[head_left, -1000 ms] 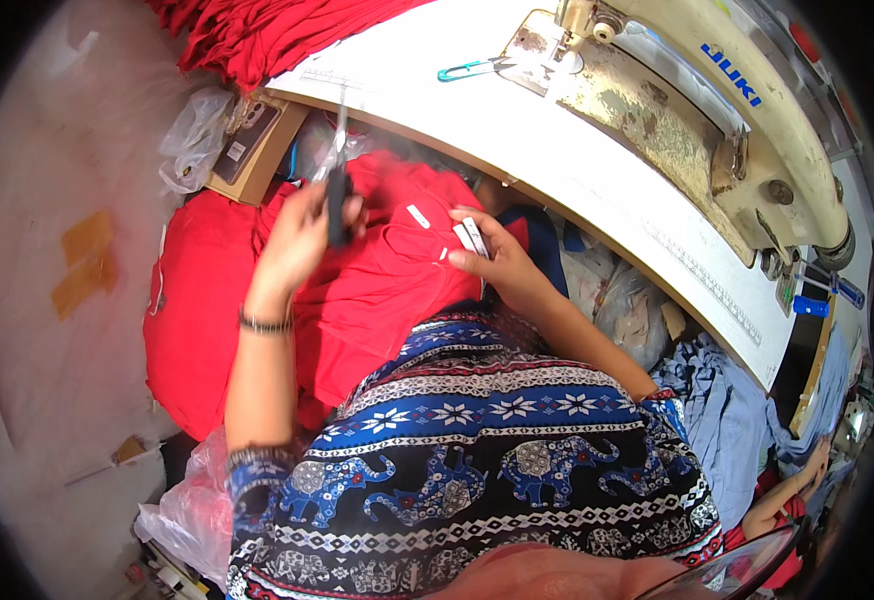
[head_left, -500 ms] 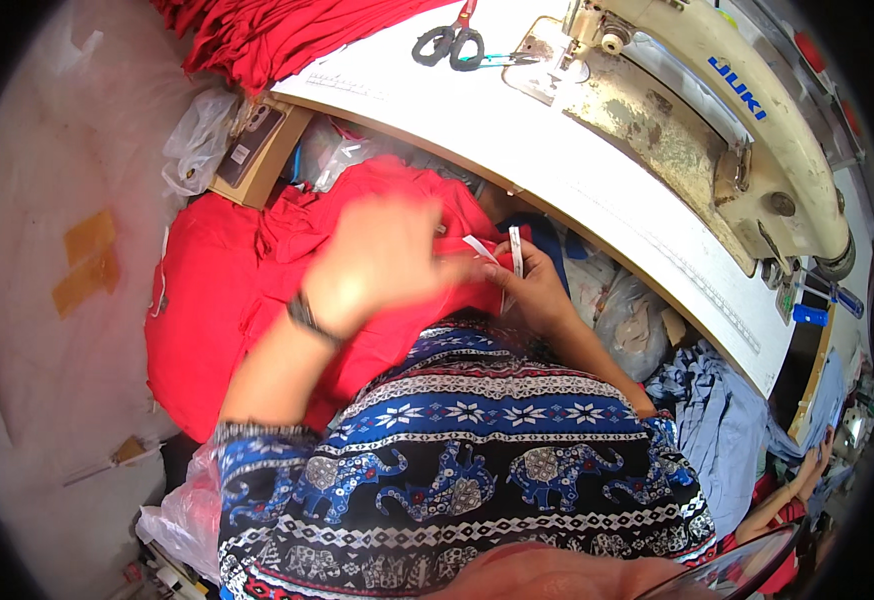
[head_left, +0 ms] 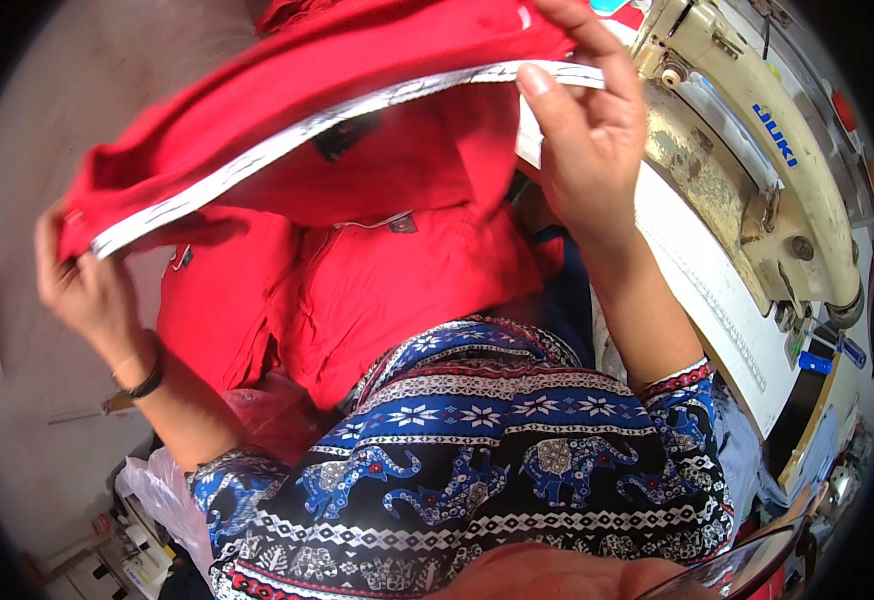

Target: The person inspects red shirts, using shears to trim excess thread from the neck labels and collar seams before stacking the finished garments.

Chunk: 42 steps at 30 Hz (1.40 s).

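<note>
A red garment [head_left: 357, 55] is stretched between my two hands above my lap, a white tape with dark marks [head_left: 302, 133] running along its edge. At the left end, my left hand [head_left: 89, 295] grips the cloth and tape, its fingers partly behind the fabric. My right hand [head_left: 597, 135] pinches the other end between thumb and fingers, and a short tail of tape sticks out past the thumb. Beneath, more red cloth [head_left: 407, 280] with a small dark label lies across my lap. The raised garment hides much of the table's left part.
A cream sewing machine [head_left: 807, 190] stands on the white table [head_left: 692, 265] at the right, with a blue-handled tool [head_left: 815, 362] by its end. Light blue cloth [head_left: 742, 450] hangs below the table edge. A clear plastic bag [head_left: 162, 490] lies at lower left, near the pale wall [head_left: 17, 330].
Both hands have risen from my lap and spread apart, my left hand going far left. The red garment is lifted, its taped edge drawn out between them, now covering the scissors.
</note>
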Tool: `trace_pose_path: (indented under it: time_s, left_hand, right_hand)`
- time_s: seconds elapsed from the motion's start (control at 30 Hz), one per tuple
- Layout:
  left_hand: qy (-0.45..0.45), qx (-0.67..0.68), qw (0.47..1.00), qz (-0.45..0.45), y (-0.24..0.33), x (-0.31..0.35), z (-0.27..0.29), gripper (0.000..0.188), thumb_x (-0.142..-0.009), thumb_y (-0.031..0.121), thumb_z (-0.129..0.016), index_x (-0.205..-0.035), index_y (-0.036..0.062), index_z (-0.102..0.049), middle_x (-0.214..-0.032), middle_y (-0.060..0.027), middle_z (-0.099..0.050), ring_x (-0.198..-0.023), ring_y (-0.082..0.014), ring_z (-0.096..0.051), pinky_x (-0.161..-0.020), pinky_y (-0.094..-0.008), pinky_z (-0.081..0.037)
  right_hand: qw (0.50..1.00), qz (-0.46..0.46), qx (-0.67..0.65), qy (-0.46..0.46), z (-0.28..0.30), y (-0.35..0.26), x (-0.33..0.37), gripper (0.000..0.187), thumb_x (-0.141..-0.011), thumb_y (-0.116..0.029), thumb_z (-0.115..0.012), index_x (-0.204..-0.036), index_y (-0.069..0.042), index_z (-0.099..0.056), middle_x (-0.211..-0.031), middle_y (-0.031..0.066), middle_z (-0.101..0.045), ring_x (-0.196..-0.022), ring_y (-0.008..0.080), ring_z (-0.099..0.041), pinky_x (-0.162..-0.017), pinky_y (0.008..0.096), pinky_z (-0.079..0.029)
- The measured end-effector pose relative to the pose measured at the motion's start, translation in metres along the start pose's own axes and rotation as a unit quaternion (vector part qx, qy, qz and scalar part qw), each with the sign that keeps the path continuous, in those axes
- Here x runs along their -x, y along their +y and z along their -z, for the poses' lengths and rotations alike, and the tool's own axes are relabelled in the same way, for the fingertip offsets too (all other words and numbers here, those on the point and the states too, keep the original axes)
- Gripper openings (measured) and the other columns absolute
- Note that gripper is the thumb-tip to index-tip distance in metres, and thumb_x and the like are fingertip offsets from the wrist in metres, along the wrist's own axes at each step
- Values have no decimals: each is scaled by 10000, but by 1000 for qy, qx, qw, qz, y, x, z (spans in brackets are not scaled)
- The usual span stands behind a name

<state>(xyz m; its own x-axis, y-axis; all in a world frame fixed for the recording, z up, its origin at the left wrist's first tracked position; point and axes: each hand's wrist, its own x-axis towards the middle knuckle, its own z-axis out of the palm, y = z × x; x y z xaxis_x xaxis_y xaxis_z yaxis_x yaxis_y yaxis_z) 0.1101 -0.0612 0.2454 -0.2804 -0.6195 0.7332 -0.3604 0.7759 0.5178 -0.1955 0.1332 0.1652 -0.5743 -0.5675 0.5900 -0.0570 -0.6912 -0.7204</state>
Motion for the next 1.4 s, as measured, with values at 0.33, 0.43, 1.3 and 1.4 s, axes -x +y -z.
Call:
trace_pose_path:
  time_s: [0.33, 0.43, 1.3, 1.4]
  left_hand:
    - [-466, 125, 872, -82, 69, 72, 56, 140, -773, 33, -563, -861, -67, -606, -841, -178, -624, -735, -307, -632, -657, -335, -505]
    - [-607, 207, 766, -42, 71, 81, 54, 235, -708, 55, -560, -911, -49, -620, -833, -180, -635, -744, -363, -642, -663, -403, -524]
    - [-352, -353, 847, 183, -228, 204, -102, 238, -868, 255, -614, -993, 70, -695, -1016, -117, -667, -1081, -334, -585, -900, -462, -471]
    - [-166, -204, 914, 309, -272, 209, -81, 235, -892, 244, -591, -963, 38, -681, -929, -153, -692, -937, -330, -651, -827, -442, -505]
  right_hand:
    - [961, 10, 232, 149, 31, -67, 98, 403, -843, -45, -517, -1234, 18, -443, -1276, 193, -482, -1157, 253, -533, -970, 391, -463]
    - [979, 7, 179, 92, 39, -79, 109, 354, -808, -127, -575, -1126, 20, -523, -1245, 206, -510, -1161, 292, -527, -1018, 426, -420]
    - [697, -412, 579, -93, 236, 65, 266, 328, -882, -123, -637, -1188, -7, -605, -1244, 210, -581, -1127, 303, -594, -945, 347, -465]
    - [731, -436, 520, -76, 236, 61, 267, 315, -890, -111, -630, -1186, -5, -608, -1209, 184, -607, -1065, 272, -623, -924, 332, -473]
